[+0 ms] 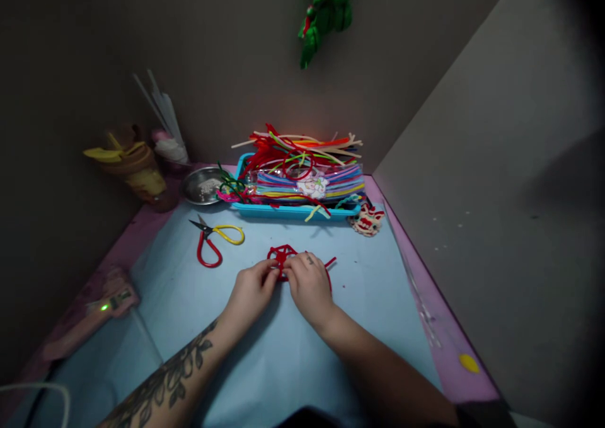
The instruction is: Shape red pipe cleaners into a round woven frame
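No lettering (or number) can be read.

Red pipe-cleaner piece (pixel 280 257): roughly rounded, angular rim, dense red center, spokes with open gaps between. Held between left hand (pixel 255 289) and right hand (pixel 311 287), over the light blue sheet (pixel 302 368); can't tell if touching it. Right part hidden. Red strand (pixel 331 262) sticks out past the right hand, straight end up-right; join not visible.

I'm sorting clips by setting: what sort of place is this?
Probably a small craft workspace in a corner. A blue tray heaped with colourful craft stems, scissors with red and yellow handles, and what looks like a pink glue gun suggest it.
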Available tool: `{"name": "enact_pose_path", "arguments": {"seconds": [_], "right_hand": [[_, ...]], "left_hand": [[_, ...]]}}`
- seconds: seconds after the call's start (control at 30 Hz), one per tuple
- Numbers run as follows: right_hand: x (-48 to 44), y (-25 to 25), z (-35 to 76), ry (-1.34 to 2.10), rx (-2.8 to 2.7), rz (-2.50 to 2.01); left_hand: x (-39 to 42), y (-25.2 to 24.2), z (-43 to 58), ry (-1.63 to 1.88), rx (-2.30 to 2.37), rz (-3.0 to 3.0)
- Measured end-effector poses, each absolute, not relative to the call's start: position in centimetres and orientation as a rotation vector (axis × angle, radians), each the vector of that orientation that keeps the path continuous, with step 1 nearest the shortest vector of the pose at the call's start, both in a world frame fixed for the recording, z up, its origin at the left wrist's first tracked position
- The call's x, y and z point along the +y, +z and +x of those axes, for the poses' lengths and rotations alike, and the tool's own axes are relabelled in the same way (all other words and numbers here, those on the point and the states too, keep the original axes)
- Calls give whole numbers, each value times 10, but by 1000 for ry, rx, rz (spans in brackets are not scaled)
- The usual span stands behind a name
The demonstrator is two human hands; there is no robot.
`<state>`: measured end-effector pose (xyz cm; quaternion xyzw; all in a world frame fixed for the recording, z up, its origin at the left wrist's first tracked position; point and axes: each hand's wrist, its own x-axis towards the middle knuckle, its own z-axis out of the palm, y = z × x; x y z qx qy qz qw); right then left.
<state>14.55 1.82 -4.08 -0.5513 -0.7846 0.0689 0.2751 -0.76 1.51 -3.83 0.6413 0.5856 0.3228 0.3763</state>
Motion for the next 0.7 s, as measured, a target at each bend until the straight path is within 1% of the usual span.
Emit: {"name": "enact_pose_path", "arguments": {"seconds": [0.33,0.7], "right_hand": [[17,-42,143,194,-2109,-1464],[14,-38,143,187,-2151,-1529]], "left_hand": [[17,-35,-8,783,1470,1626],[9,-27,-6,733,1500,1784]]}}
